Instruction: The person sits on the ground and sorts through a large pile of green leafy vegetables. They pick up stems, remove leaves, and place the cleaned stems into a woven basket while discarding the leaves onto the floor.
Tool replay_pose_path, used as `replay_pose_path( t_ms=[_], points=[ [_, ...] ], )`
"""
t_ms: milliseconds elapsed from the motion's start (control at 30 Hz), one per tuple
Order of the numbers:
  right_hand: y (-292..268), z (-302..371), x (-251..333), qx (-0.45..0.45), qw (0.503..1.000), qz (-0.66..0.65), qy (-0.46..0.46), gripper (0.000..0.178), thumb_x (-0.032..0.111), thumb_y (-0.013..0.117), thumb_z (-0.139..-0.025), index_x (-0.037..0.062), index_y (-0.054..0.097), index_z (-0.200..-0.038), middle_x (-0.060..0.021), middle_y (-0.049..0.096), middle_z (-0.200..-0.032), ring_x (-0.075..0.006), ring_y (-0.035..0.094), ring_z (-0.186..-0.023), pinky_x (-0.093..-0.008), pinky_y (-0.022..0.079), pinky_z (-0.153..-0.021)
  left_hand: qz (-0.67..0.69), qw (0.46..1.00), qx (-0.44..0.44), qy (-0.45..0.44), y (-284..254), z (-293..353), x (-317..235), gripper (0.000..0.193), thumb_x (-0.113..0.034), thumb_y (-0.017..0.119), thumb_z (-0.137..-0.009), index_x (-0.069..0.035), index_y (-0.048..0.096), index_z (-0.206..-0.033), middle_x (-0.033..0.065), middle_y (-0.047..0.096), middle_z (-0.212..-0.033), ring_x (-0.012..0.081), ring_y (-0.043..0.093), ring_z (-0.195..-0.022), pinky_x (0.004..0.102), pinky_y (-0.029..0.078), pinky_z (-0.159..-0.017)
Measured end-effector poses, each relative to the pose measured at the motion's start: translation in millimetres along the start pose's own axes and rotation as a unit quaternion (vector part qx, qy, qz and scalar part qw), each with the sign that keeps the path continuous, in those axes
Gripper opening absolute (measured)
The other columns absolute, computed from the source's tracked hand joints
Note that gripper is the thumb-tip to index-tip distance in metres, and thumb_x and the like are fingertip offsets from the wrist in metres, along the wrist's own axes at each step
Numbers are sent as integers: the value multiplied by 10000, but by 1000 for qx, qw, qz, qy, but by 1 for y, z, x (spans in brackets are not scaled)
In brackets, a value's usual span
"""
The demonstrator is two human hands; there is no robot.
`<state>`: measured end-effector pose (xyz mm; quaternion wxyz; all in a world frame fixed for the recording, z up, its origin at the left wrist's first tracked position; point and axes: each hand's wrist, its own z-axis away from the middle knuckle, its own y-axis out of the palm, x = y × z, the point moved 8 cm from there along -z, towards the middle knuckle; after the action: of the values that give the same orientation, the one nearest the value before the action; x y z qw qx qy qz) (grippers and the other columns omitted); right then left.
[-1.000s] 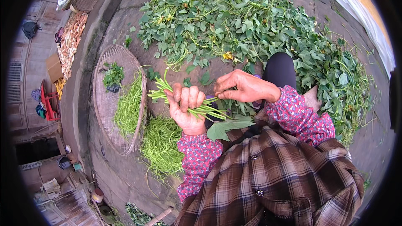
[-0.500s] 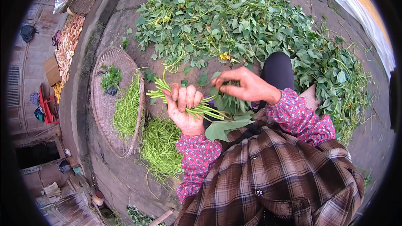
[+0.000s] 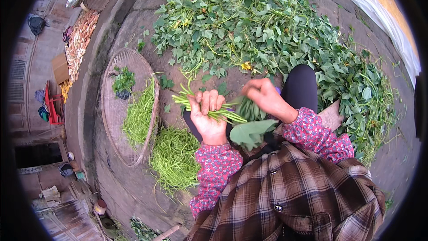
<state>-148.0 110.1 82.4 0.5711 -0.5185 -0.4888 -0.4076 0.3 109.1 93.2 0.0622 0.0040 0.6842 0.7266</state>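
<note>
My left hand (image 3: 208, 114) is closed around a bunch of thin green leaf stems (image 3: 185, 98), whose cut ends stick out on its left. On the other side of the fist, a large green leaf (image 3: 253, 133) hangs from the bunch toward my lap. Just right of it, my right hand (image 3: 269, 99) is curled with its fingers pinched together; the fingertips are blurred, and what they hold cannot be made out. More green leaves (image 3: 249, 109) droop below those fingers, smeared by motion. Both wrists are in pink flowered sleeves.
A big heap of leafy vines (image 3: 249, 22) spreads ahead and to the right. At left stands a round woven tray (image 3: 117, 127) with stripped stems (image 3: 140, 116) and a leafy bunch (image 3: 123, 82). A pile of stems (image 3: 174, 158) lies beside it. Corn cobs (image 3: 81, 38) lie farther left.
The whole view has shifted slightly, so the scene sits a little to the right. My right hand has curled more, and the leaves near it have swung. My left hand keeps its grip on the stems.
</note>
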Motion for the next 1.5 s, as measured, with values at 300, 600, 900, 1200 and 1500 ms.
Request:
replay_pose_path(
  t_ms=[300, 600, 900, 1200, 1500],
  points=[
    [-40, 4, 39, 37, 990, 123, -60, 210, 157, 633, -744, -39, 565, -713, -85, 564, -626, -123, 515, -608, -279, 411, -562, -183, 936, -221, 203, -31, 11, -46, 305, -361, 465, -883, -84, 469, -754, -22, 339, -561, 91, 267, -490, 237, 232, -433],
    [53, 33, 59, 97, 931, 307, -171, 186, 94, 666, -646, 20, 569, -786, -129, 507, -777, -329, 550, -653, -402, 435, -541, -267, 925, -161, 220, -15, 16, -26, 282, -310, 418, -921, -84, 429, -753, -6, 362, -558, 100, 333, -509, 255, 285, -496],
    [39, 30, 65, 98, 949, 253, -163, 101, 46, 605, -689, -5, 582, -773, -139, 516, -739, -336, 547, -639, -401, 431, -544, -593, 730, -144, 308, -5, 26, -44, 246, -175, 481, -890, 9, 485, -728, 0, 467, -567, 82, 413, -504, 259, 320, -447],
    [30, 17, 15, 88, 995, 36, 14, 133, 81, 507, -761, -42, 556, -749, -106, 576, -718, -199, 538, -622, -315, 423, -600, -568, 747, -174, 298, -7, 26, -40, 185, -174, 501, -876, -36, 498, -754, -17, 454, -576, 78, 409, -492, 241, 317, -435],
    [-59, 3, 1, 9, 996, -79, 47, 150, 128, 552, -804, -15, 586, -772, -32, 592, -760, -90, 521, -727, -232, 408, -686, -139, 963, -180, 142, -73, 2, -79, 285, -360, 435, -897, -101, 421, -777, -17, 346, -567, 137, 380, -557, 247, 311, -436]
  ],
)
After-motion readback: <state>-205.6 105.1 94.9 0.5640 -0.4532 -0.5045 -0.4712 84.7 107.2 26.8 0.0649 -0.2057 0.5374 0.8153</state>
